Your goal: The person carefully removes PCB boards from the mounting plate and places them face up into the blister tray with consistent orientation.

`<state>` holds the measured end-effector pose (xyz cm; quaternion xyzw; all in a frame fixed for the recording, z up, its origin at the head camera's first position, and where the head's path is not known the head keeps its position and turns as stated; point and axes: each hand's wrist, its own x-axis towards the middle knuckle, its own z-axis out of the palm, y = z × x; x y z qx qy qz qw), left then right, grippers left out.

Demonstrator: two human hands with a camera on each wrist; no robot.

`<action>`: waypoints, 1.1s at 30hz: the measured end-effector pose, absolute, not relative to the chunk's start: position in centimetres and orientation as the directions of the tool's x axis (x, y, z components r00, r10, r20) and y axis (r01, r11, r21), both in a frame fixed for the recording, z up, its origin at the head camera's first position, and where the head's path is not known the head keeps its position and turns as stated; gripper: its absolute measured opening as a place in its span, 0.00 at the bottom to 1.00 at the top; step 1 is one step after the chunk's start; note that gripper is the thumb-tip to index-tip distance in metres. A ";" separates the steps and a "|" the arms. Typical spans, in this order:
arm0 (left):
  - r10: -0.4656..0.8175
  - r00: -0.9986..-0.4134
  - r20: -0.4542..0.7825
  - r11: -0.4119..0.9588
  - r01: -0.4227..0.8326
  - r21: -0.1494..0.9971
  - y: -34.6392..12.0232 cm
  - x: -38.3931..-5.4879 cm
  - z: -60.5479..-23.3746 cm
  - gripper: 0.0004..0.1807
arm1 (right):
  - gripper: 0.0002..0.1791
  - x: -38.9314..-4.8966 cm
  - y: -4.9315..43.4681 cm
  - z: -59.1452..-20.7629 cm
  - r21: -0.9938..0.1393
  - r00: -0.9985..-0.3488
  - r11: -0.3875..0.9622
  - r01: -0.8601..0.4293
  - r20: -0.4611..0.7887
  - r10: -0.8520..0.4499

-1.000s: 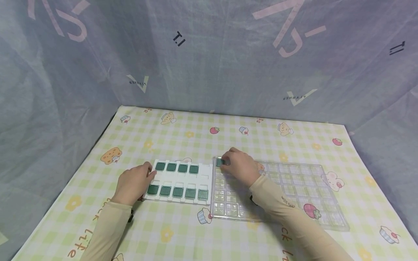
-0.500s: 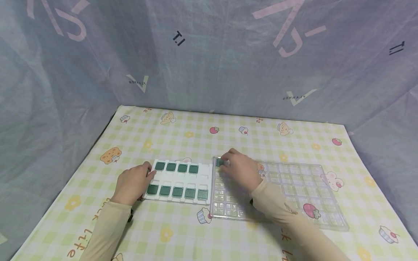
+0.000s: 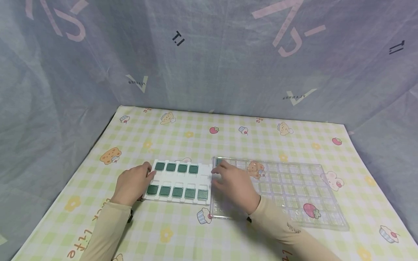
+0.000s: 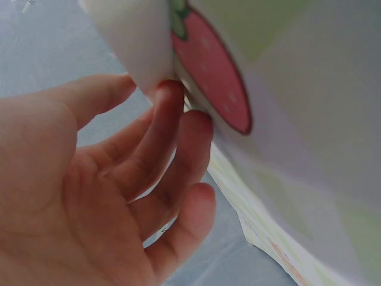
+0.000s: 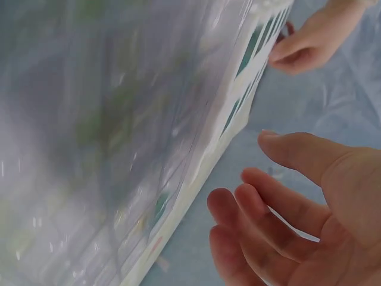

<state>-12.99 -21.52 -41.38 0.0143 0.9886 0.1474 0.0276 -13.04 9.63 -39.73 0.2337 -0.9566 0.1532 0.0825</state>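
My left hand (image 3: 132, 183) holds the left edge of a white tray (image 3: 181, 179) between thumb and fingertips; the left wrist view shows the fingers (image 4: 169, 113) at that white edge (image 4: 134, 36). Two rows of small square green circuit boards (image 3: 177, 192) lie in this tray. To its right is a clear plastic compartment tray (image 3: 294, 181). One green circuit board (image 3: 219, 161) sits in the clear tray's far-left compartment, partly hidden by my right hand (image 3: 236, 186). That hand is over the clear tray's left side, fingers loosely bent and holding nothing, as the right wrist view shows.
A green-and-white checked cloth (image 3: 183, 239) with printed cartoons covers the table. Grey fabric (image 3: 215, 65) hangs behind the table and at both sides. The white tray's right end stands close against the clear tray's left rim.
My right hand has let go of the circuit board in the far-left compartment and moved toward me and slightly left. My left hand has stayed on the white tray.
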 end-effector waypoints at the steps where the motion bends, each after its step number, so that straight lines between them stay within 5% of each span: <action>1: 0.037 -0.998 -0.049 0.956 0.021 0.293 -21.5 -13.0 -41.4 0.15 | 0.12 -12.7 9.5 -39.7 -0.248 -0.873 0.841 -0.480 0.229 -0.431; 33: 0.038 -0.997 -0.060 0.959 0.020 0.283 -21.6 -13.1 -41.7 0.15 | 0.17 -10.3 7.9 -41.7 -0.189 -0.825 0.806 -0.561 0.207 -0.525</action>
